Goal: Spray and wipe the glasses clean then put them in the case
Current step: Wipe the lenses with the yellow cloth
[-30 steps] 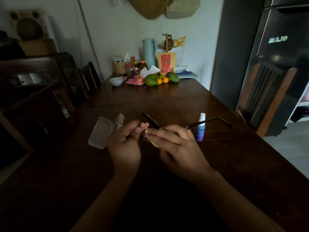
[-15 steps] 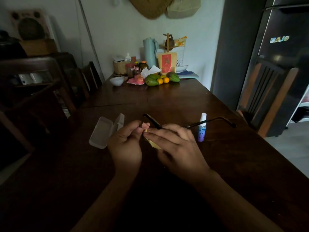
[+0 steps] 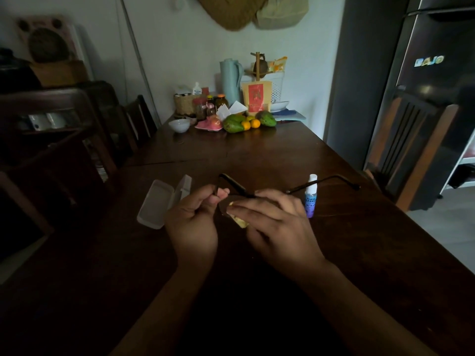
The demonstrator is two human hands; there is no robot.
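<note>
Evidently the wiping step was in hand: the left hand point(image 3: 191, 222) pinched the dark-framed glasses point(image 3: 232, 185) by the frame edge just above the wooden table point(image 3: 257, 155), while the right hand point(image 3: 277, 224) pressed a yellowish cloth point(image 3: 239, 219) against one lens, fingers laid flat and close together. One temple arm stuck out to the right, behind the spray bottle point(image 3: 310, 196). The open case point(image 3: 164, 200) lay just left of the hands. Doing it well probably meant light circular strokes on both faces of the lens, bracing only the rim, and keeping bare fingertips off the glass.
</note>
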